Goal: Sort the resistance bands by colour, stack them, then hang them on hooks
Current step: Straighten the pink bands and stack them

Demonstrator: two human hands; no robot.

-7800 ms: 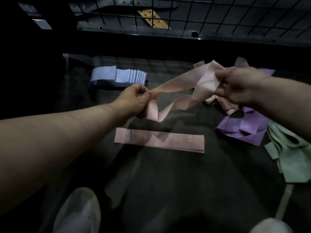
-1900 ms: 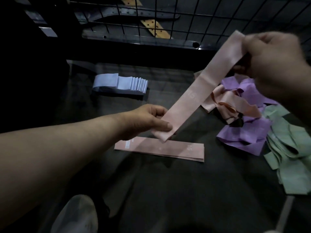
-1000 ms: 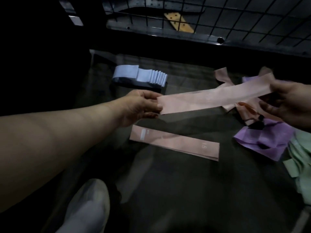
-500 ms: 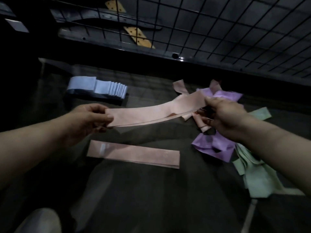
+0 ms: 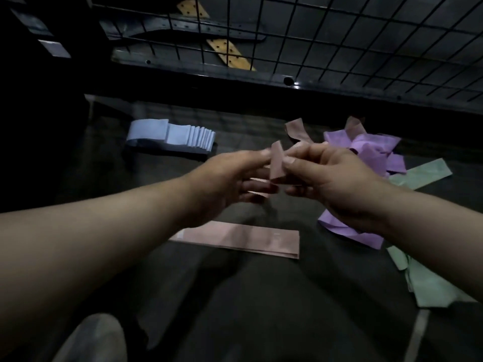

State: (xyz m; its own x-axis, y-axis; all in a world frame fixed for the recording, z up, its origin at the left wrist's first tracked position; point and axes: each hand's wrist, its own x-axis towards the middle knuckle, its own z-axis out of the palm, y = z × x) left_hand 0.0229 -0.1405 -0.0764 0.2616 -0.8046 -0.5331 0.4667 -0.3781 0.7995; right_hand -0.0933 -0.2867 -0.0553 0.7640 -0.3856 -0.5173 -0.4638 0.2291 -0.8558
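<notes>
Pink band (image 5: 276,163), stretched flat moments ago, now doubled. Left hand (image 5: 224,184), right hand (image 5: 332,184) meet, each grip pinching it. Likely next: lay onto flat pink band (image 5: 243,240) below.

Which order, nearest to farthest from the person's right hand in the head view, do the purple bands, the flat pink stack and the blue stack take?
From the right hand, which pinches a pink band with the left hand:
1. Purple bands: right beside it, on the right.
2. Flat pink stack: below-left, nearer the person.
3. Blue stack: far left.
</notes>
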